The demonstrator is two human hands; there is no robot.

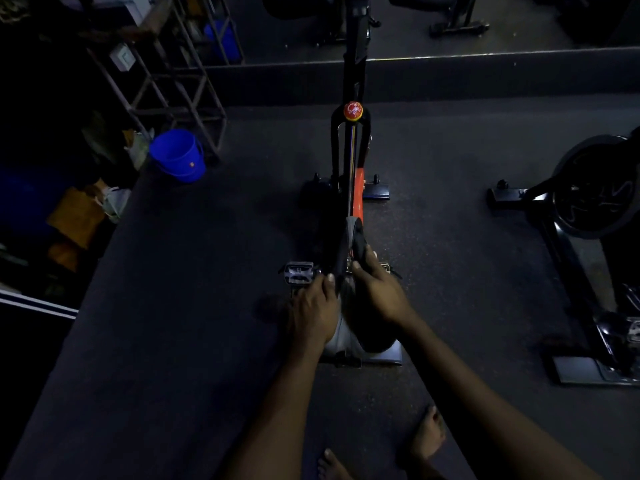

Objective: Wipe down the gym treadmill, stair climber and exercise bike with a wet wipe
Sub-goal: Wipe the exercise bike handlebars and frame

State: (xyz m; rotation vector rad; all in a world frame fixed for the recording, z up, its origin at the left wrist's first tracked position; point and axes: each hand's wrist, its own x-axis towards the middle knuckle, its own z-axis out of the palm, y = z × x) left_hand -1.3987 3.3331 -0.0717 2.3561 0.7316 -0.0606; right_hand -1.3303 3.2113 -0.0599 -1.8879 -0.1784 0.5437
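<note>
The bike (357, 188) stands on the floor (207, 306), heavy and rigid, best steadied by its firm saddle (357, 237), which the right hand (377, 292) grips, the left hand's (313, 313) hold unclear.

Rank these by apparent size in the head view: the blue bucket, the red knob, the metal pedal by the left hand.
1. blue bucket
2. metal pedal
3. red knob
The pedal is nearer the camera, so its lead over the knob is unsure.
</note>
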